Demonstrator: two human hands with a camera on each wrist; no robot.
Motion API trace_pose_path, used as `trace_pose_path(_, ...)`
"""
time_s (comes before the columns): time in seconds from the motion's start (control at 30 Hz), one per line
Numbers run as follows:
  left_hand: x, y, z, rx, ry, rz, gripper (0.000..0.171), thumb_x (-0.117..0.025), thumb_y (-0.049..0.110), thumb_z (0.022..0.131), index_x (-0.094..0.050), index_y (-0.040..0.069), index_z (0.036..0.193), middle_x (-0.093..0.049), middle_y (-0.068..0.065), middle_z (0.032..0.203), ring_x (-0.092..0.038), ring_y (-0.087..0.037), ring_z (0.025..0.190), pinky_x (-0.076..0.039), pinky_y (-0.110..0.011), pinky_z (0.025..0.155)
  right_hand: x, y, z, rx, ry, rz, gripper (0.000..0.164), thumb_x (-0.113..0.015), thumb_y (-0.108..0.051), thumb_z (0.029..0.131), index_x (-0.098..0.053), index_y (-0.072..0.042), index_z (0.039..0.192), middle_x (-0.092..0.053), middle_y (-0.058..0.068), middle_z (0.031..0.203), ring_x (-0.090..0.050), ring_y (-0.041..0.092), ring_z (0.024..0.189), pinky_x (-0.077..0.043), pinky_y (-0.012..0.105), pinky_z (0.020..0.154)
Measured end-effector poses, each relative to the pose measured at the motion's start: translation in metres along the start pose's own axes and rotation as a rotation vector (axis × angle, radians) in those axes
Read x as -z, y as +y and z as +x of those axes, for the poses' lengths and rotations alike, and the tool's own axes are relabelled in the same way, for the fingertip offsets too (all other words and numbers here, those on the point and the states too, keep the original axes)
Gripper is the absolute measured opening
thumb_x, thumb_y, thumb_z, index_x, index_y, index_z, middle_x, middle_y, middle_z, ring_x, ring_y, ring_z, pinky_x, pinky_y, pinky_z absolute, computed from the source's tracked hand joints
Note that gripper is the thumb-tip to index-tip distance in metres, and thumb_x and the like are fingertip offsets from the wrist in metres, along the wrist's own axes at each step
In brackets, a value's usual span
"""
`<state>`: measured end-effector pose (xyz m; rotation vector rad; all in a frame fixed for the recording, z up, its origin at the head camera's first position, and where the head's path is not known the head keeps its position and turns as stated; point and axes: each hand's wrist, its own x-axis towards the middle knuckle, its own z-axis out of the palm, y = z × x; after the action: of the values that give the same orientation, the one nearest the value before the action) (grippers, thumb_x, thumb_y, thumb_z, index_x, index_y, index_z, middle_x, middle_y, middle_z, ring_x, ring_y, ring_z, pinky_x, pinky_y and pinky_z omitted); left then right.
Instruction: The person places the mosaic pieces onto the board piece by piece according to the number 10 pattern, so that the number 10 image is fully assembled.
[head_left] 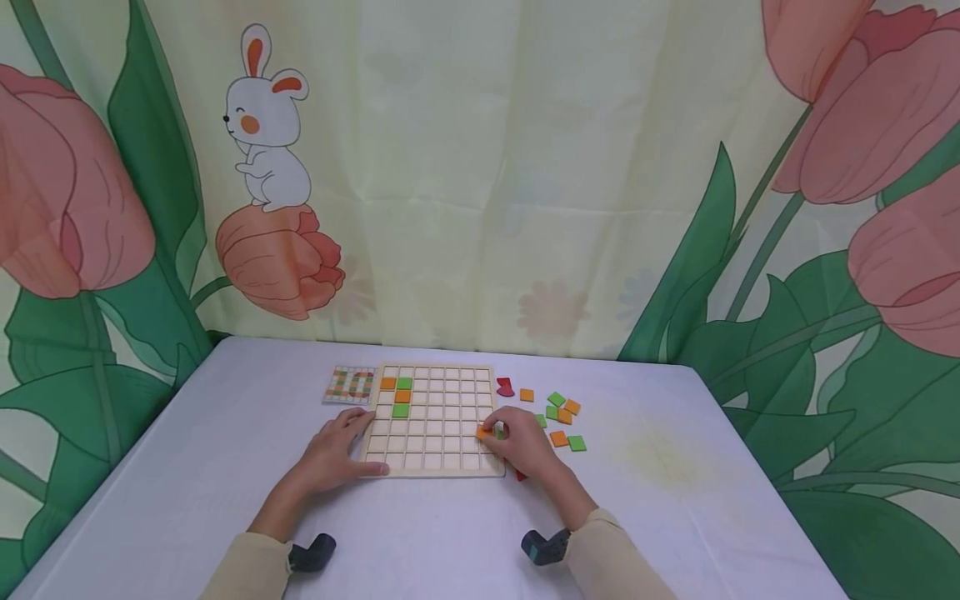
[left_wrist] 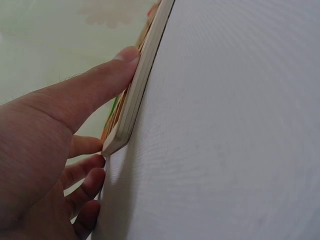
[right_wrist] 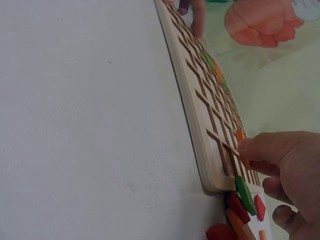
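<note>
A wooden grid board (head_left: 432, 427) lies on the table. Two orange and two green square tiles sit in its upper left cells. My left hand (head_left: 330, 454) rests at the board's near left corner; its straight thumb presses the near edge and its fingers touch the left side. Over the right part of the grid, my right hand (head_left: 525, 442) pinches an orange square tile (head_left: 482, 432) between thumb and finger. In the right wrist view that orange tile (right_wrist: 242, 136) stands tilted at the grid. A green tile (right_wrist: 244, 195) lies just off the board's corner below this hand.
A small pattern card (head_left: 348, 384) lies at the board's far left. Right of the board are several loose green and orange tiles (head_left: 576, 443) and a red piece (head_left: 505, 387). More red pieces lie partly hidden under the right hand. A printed curtain (head_left: 450, 167) hangs behind the table.
</note>
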<state>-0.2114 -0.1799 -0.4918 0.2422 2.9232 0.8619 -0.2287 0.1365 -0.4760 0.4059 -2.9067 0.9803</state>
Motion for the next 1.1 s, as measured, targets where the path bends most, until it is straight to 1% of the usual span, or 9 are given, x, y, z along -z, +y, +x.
trace_pose_path(0.2, 0.000, 0.000, 0.000, -0.001, -0.001, 0.003, 0.106, -0.080, 0.061, 0.065, -0.039, 0.010, 0.148, -0.036, -0.016, 0.150, -0.040, -0.037, 0.129, -0.038, -0.059, 0.102, -0.008, -0.009, 0.004, -0.020, -0.024, 0.038, 0.011, -0.074, -0.021, 0.085, -0.074, -0.018, 0.095, -0.064, -0.003, 0.093, -0.049, 0.012, 0.069, -0.041, 0.021, 0.058)
trace_pose_path(0.5, 0.000, 0.000, 0.001, -0.004, 0.003, -0.008, 0.105, -0.080, 0.060, 0.066, -0.038, 0.010, 0.148, -0.036, -0.015, 0.150, -0.039, -0.037, 0.130, -0.037, -0.059, 0.102, -0.016, -0.018, 0.007, 0.013, -0.044, 0.037, 0.011, -0.073, -0.021, 0.086, -0.073, -0.018, 0.096, -0.062, -0.006, 0.088, -0.049, 0.012, 0.076, -0.042, 0.022, 0.062)
trace_pose_path(0.6, -0.001, 0.000, 0.001, -0.002, 0.002, -0.009, 0.106, -0.080, 0.061, 0.065, -0.038, 0.010, 0.149, -0.035, -0.015, 0.151, -0.039, -0.037, 0.131, -0.037, -0.060, 0.103, -0.018, -0.020, 0.008, 0.016, -0.040, 0.036, 0.011, -0.073, -0.020, 0.086, -0.073, -0.017, 0.096, -0.064, -0.005, 0.092, -0.050, 0.012, 0.077, -0.043, 0.022, 0.064)
trace_pose_path(0.77, 0.000, -0.001, 0.002, -0.008, 0.004, -0.007, 0.106, -0.079, 0.062, 0.065, -0.038, 0.010, 0.148, -0.036, -0.016, 0.150, -0.039, -0.038, 0.130, -0.037, -0.060, 0.102, -0.021, -0.022, 0.011, 0.045, -0.035, 0.048, 0.012, -0.074, -0.018, 0.085, -0.074, -0.015, 0.096, -0.068, -0.002, 0.098, -0.051, 0.012, 0.080, -0.044, 0.022, 0.067)
trace_pose_path(0.9, 0.000, 0.000, 0.001, -0.006, 0.004, -0.008, 0.106, -0.080, 0.061, 0.065, -0.038, 0.010, 0.148, -0.036, -0.015, 0.151, -0.039, -0.037, 0.131, -0.037, -0.060, 0.103, -0.024, -0.026, 0.013, 0.047, -0.036, 0.059, 0.011, -0.074, -0.017, 0.085, -0.075, -0.015, 0.095, -0.069, -0.002, 0.103, -0.052, 0.013, 0.083, -0.043, 0.022, 0.069)
trace_pose_path(1.0, 0.000, 0.000, 0.000, -0.006, 0.007, -0.002, 0.105, -0.080, 0.061, 0.066, -0.038, 0.010, 0.148, -0.036, -0.015, 0.150, -0.039, -0.037, 0.131, -0.036, -0.059, 0.103, -0.027, -0.029, 0.015, 0.046, -0.039, 0.056, 0.011, -0.074, -0.018, 0.085, -0.075, -0.016, 0.096, -0.069, -0.002, 0.104, -0.052, 0.012, 0.085, -0.044, 0.023, 0.070)
trace_pose_path(1.1, 0.001, 0.001, 0.000, -0.009, 0.008, 0.001, 0.105, -0.080, 0.060, 0.066, -0.039, 0.010, 0.148, -0.036, -0.016, 0.150, -0.039, -0.038, 0.131, -0.036, -0.060, 0.103, -0.030, -0.031, 0.017, 0.066, -0.036, 0.043, 0.011, -0.073, -0.019, 0.086, -0.075, -0.016, 0.096, -0.070, -0.002, 0.103, -0.053, 0.012, 0.088, -0.046, 0.024, 0.074)
